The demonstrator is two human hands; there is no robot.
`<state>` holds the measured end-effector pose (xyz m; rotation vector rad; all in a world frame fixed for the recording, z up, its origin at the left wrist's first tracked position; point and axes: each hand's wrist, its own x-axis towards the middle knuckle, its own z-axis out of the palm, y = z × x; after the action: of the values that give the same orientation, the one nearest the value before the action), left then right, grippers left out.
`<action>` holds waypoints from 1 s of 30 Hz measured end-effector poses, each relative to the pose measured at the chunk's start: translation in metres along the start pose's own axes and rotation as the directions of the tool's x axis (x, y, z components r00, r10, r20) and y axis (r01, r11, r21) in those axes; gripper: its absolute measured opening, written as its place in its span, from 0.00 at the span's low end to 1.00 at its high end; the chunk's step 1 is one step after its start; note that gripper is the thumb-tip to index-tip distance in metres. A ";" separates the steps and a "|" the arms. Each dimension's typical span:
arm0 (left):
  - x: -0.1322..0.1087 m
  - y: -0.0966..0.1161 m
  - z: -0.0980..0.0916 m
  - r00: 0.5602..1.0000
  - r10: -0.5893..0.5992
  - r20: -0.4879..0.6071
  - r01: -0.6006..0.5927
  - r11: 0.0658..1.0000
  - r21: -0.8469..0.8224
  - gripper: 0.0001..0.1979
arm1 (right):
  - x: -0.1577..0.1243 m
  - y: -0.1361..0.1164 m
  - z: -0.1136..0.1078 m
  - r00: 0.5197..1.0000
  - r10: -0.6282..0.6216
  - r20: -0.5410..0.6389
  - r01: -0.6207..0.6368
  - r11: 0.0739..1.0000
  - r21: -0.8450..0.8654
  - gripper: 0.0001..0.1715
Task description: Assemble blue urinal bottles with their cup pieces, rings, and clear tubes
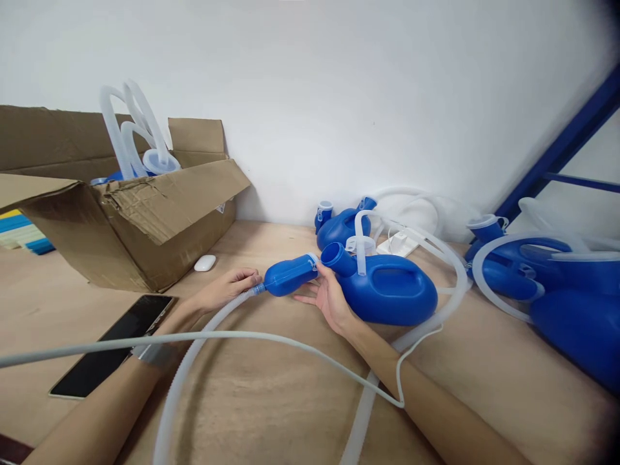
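A small blue plastic urinal funnel (289, 276) lies between my two hands, just above the table. My left hand (237, 284) is closed, fingers pinched at the funnel's narrow end, where a ribbed translucent hose (186, 368) joins it. At the wider end, with its white cap, my right hand (332, 300) grips with the thumb on top and the other fingers stretched underneath. Right beside that hand is a blue urinal bottle (394, 287) with an open spout, a handle hole and a white lid (361, 245) hanging off the neck.
To the left stands an open cardboard box (179, 226) with hoses and blue parts in it. A black phone (113, 345) and a white earbud case (205, 263) lie nearby. A thin white cable (271, 337) crosses in front. More blue bottles (576, 323) sit right; a power strip (400, 242) lies behind.
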<state>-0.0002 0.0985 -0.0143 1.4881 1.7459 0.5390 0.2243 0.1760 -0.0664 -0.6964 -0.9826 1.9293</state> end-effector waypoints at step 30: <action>-0.011 -0.006 -0.008 0.975 -0.098 0.200 0.119 0.989 -0.093 0.34 | 0.006 0.004 -0.003 0.988 -0.102 -0.112 0.111 0.991 0.073 0.33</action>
<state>-0.0099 0.0877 -0.0107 1.3176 1.6104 0.4068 0.2216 0.1812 -0.0715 -0.6814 -0.8553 1.8083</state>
